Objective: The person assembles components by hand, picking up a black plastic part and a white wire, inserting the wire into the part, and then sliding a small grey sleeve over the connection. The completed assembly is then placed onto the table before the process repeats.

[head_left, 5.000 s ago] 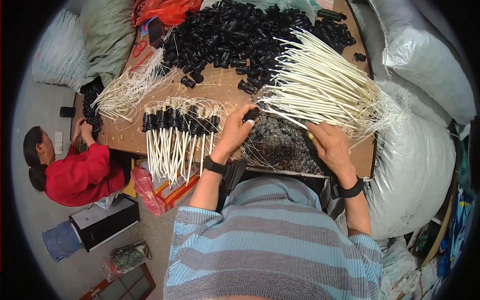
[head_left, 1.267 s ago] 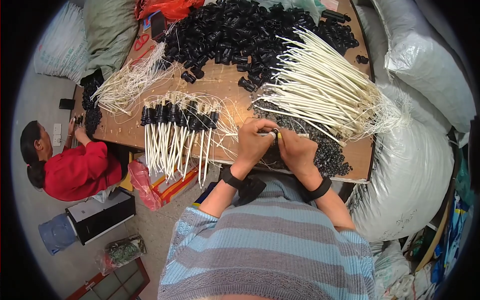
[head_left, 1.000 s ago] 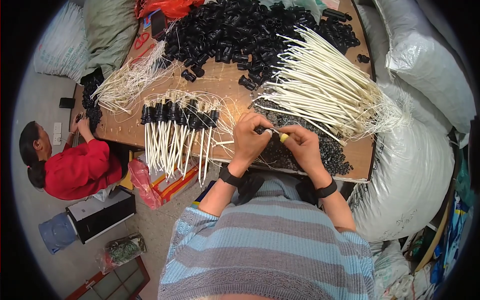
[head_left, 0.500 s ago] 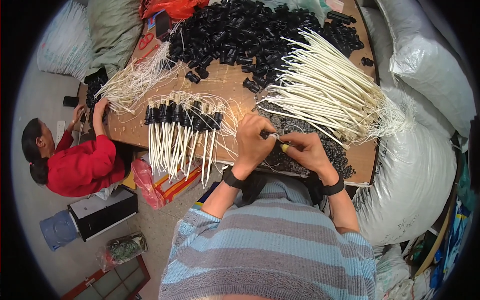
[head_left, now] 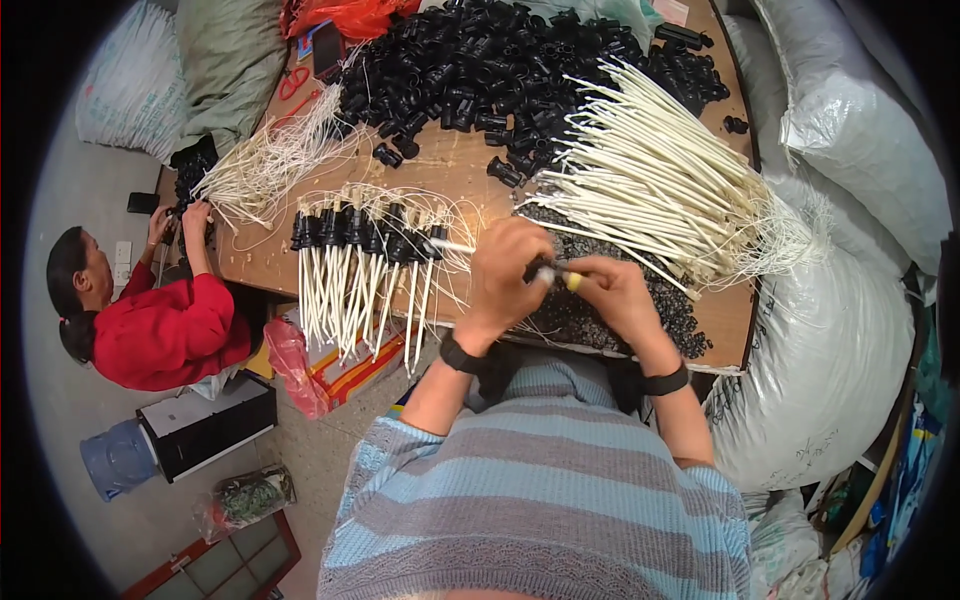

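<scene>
Over the near edge of the table, both hands work close together. My left hand (head_left: 510, 275) is closed around a white rod (head_left: 455, 245), which sticks out to its left. At its fingertips shows a small dark piece (head_left: 535, 270), partly hidden and blurred. My right hand (head_left: 612, 292) pinches at that same spot, with a yellow band on its thumb or finger; what it grips is unclear. Beneath my hands lie many small black parts (head_left: 640, 325). To their left is a row of white rods (head_left: 335, 290) with black sockets on their upper ends.
Black plastic sockets (head_left: 480, 60) are heaped at the back. A bundle of white wired rods (head_left: 650, 170) lies right, another wire bundle (head_left: 280, 165) left. Red scissors (head_left: 293, 83) lie beyond it. A co-worker in a red top (head_left: 170, 335) works at the left edge. White sacks (head_left: 825, 370) crowd the right.
A white rod now sticks out left of my left hand, and a dark piece shows between my hands. My left hand has turned slightly; my right has barely moved.
</scene>
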